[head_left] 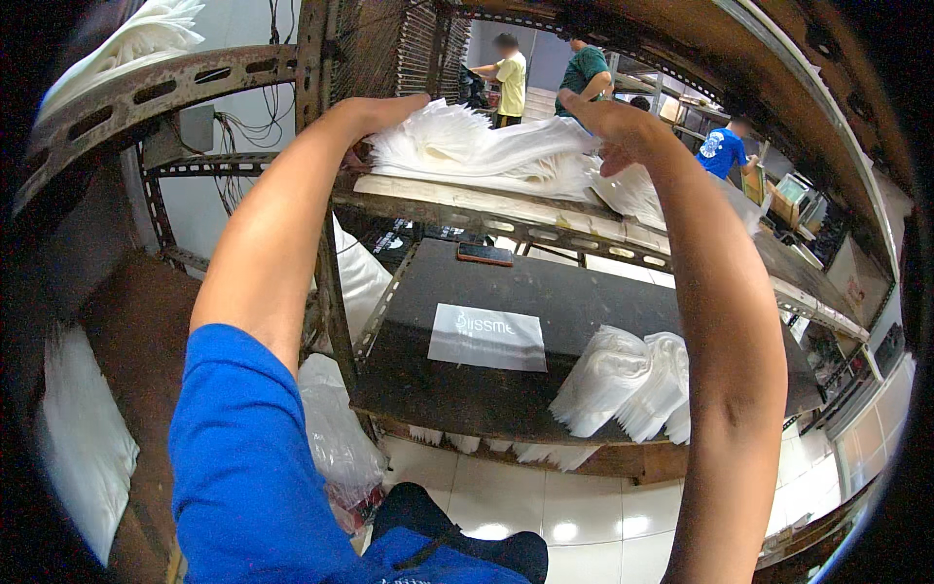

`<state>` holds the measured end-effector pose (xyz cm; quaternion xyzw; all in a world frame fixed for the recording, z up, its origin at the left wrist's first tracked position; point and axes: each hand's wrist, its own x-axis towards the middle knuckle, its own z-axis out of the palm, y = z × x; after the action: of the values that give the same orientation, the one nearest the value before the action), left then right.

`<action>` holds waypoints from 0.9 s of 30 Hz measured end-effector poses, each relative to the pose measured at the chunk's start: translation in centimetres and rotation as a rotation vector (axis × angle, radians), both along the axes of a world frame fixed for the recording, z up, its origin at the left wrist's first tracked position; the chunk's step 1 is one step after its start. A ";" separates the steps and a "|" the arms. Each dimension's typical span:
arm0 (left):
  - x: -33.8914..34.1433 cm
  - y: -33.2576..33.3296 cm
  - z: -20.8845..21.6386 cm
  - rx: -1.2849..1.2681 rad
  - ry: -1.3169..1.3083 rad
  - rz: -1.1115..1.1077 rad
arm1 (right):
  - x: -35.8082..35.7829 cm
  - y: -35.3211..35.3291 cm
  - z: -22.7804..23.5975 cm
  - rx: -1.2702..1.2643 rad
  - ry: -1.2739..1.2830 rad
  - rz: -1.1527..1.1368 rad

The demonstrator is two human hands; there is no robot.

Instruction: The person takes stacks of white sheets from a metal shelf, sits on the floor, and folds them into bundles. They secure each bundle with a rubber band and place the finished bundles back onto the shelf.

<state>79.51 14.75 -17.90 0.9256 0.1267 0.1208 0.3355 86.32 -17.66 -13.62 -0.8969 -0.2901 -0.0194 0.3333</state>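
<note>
A thick folded stack of thin white plastic bags or sheets (486,151) lies on the upper shelf, its left end fanned into many layers. My left hand (392,112) grips that end, with most of its fingers hidden by the stack. At the opposite end my right hand (615,131) is closed round the stack, thumb on top and fingers curled below. More white sheets (632,195) lie on the same shelf just under my right hand. Both arms reach up and forward.
Below is a black tabletop (506,399) with a phone (484,254), a printed white sheet (487,337) and folded white bundles (613,375). A slotted metal post (313,127) rises beside my left arm. A clear plastic bag (336,428) stands lower left. Several people work beyond the shelf.
</note>
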 end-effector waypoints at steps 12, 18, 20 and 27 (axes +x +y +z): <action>3.3 -0.4 0.0 0.301 0.088 -0.079 | 5.2 1.1 -2.2 0.159 0.389 -0.117; 4.8 -2.2 0.3 0.289 0.066 0.000 | 5.5 2.0 -2.8 0.368 0.417 0.176; 4.4 -0.5 0.1 0.285 0.046 0.034 | 5.2 2.8 -3.1 0.441 0.474 0.247; 0.0 -5.5 0.4 0.261 0.031 0.103 | 6.5 2.8 -4.4 0.467 0.409 0.178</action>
<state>79.51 9.23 -17.48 0.9555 0.1623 0.1388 0.2035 92.81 -14.90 -18.00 -0.7525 -0.2821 0.1246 0.5819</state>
